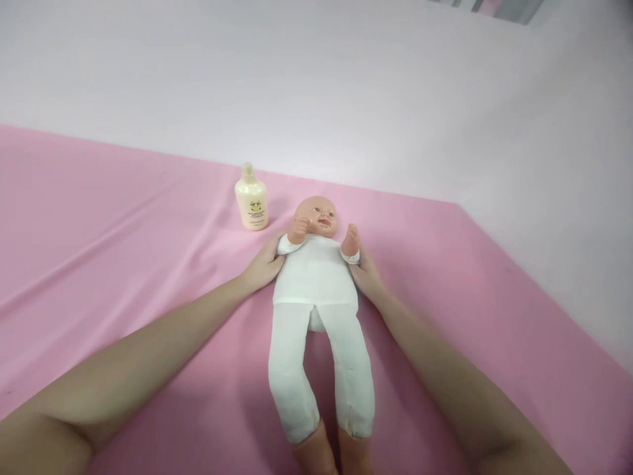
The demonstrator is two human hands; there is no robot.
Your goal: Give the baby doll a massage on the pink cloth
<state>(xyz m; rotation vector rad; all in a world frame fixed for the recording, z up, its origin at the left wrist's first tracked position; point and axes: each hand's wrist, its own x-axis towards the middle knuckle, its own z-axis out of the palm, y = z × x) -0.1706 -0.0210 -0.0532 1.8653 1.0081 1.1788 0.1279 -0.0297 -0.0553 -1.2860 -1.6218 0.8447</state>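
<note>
Both hands hold the soft baby doll in the white cloth suit (pixel 316 290) at its upper body, one hand on each side. The left hand (pixel 263 267) lies against the doll's shoulder and side, with the fingers pushed under the body, so how far they close cannot be seen. The right hand (pixel 366 274) presses the other side in the same way, below the doll's raised arm, and its fingers are also hidden behind the suit.

Nearest to the camera, the two bare forearms come in from the lower corners. Between them are the doll's legs, with the plastic feet at the bottom edge of the picture. The doll lies on its back on the smooth pink cloth (pixel 123 251) that covers the surface, near the middle, head away from the person. Both small plastic arms are lifted up beside the face.

Further away, just beside the doll's head on the left, a small cream plastic bottle (pixel 252 198) stands upright on the cloth. Behind it rises a plain white wall (pixel 316 86).
</note>
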